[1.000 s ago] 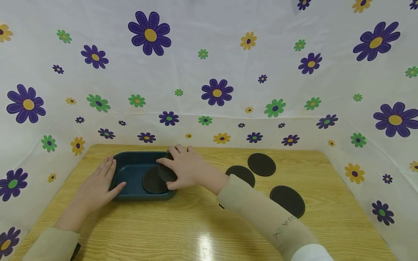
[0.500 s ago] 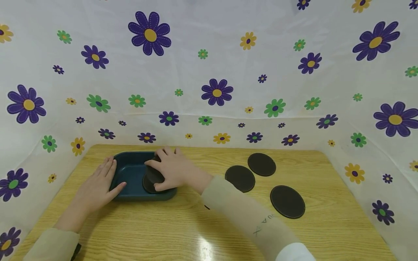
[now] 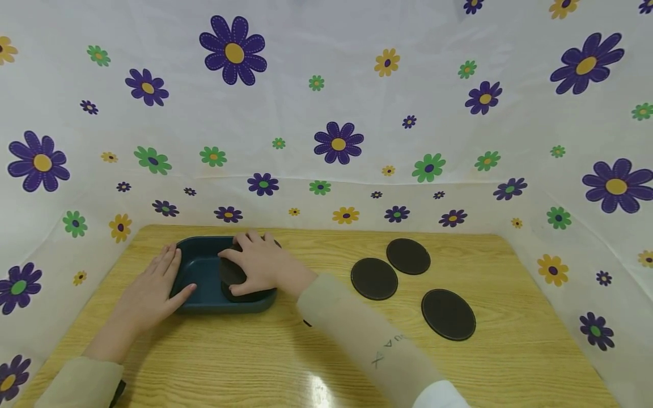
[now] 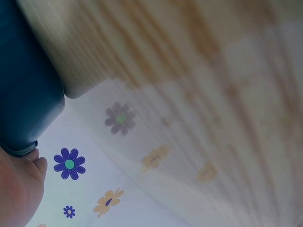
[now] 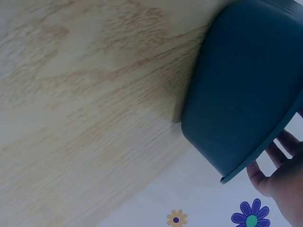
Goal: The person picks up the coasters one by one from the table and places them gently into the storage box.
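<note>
A dark blue rectangular tray (image 3: 204, 306) stands at the left of the table. My left hand (image 3: 153, 289) rests against its left end, fingers straight and thumb over the inside; the left wrist view shows this hand (image 4: 21, 189) at the tray's rim. Over the tray's right half, my right hand (image 3: 265, 262) grips a round black coaster (image 3: 230, 273) between thumb and fingers. Beneath it in the tray lies another black coaster (image 3: 250, 297), mostly covered. Whether the two touch, I cannot tell. In the right wrist view, the tray's wall (image 5: 246, 85) hides the coasters.
Three black coasters lie flat right of the tray: a middle one (image 3: 374, 279), a far one (image 3: 408, 256) and a near one (image 3: 448, 314). A white flower-print cloth (image 3: 285, 102) encloses the wooden table (image 3: 245, 362) at the back and sides.
My right hand has carried the held coaster leftward and lower, over the coaster in the tray. The left hand and the three coasters on the table have stayed put.
</note>
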### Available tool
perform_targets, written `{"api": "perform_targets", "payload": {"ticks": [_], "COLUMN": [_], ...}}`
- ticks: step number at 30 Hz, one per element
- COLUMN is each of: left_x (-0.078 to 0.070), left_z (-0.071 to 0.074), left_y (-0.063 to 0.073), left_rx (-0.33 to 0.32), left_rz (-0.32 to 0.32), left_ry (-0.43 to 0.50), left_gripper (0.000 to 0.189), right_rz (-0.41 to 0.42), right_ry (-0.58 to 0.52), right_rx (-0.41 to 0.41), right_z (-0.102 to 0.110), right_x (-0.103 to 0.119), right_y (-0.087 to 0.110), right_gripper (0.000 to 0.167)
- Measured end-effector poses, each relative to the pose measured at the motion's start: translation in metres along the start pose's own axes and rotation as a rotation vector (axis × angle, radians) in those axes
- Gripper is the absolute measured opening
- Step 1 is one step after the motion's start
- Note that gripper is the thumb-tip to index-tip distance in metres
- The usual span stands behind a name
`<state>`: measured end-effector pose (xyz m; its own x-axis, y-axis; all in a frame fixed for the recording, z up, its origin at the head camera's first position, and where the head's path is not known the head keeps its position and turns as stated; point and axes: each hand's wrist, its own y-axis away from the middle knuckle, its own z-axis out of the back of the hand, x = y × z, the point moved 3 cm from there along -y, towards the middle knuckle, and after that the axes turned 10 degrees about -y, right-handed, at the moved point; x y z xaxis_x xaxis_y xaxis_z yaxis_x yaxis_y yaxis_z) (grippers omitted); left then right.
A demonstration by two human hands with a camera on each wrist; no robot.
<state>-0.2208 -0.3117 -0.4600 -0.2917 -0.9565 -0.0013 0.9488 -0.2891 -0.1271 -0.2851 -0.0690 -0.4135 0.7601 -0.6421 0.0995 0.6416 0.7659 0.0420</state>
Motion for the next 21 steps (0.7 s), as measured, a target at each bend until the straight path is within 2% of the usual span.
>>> {"api": "perform_targets", "payload": {"ticks": [13, 21], "left_x": [0.0, 0.002], "left_z": [0.001, 0.0], "left_y": [0.001, 0.0], "left_rx": [-0.01, -0.01], "left_rz": [-0.01, -0.004], "left_ry": [0.005, 0.004], "left_gripper": [0.093, 0.093], "right_rz": [0.006, 0.01], "right_ry": [0.026, 0.031], "right_rx": [0.004, -0.013], "right_z": [-0.015, -0.014], "right_x": [0.007, 0.004], "right_y": [-0.003, 0.003], "right_gripper": [0.075, 0.073]}}
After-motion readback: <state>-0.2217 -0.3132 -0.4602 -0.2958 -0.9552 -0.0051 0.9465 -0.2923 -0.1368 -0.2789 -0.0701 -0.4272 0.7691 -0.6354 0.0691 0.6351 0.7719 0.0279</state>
